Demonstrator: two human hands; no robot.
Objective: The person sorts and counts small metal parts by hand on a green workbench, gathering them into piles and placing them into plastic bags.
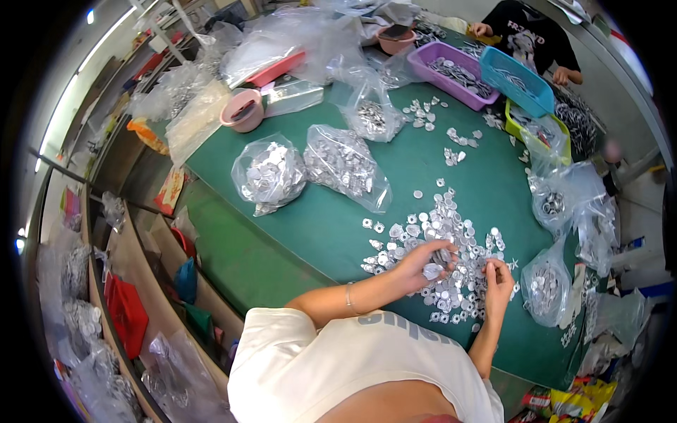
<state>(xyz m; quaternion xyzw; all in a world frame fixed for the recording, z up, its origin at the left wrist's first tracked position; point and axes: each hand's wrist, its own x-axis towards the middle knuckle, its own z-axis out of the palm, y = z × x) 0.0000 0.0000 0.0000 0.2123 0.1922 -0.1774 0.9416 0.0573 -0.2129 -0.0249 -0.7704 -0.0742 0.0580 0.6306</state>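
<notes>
A loose pile of small silver metal pieces [451,218], many of them round and flat, spreads over the green table [338,243] in front of me. My left hand [416,269] is over the pile, palm partly upward, its fingers curled around several silver pieces [433,271]. To its right, my right hand [499,282] is at the pile's right side with thumb and fingertips pinched together. Whatever it holds is too small to make out. The two hands are apart.
Clear bags [269,173] of silver pieces stand beyond the pile; another bag [546,289] sits to its right. A purple basket [451,51], a blue basket [518,81] and a pink bowl [242,111] are farther back. Across the table is a person in black [525,35]. Shelves line the left.
</notes>
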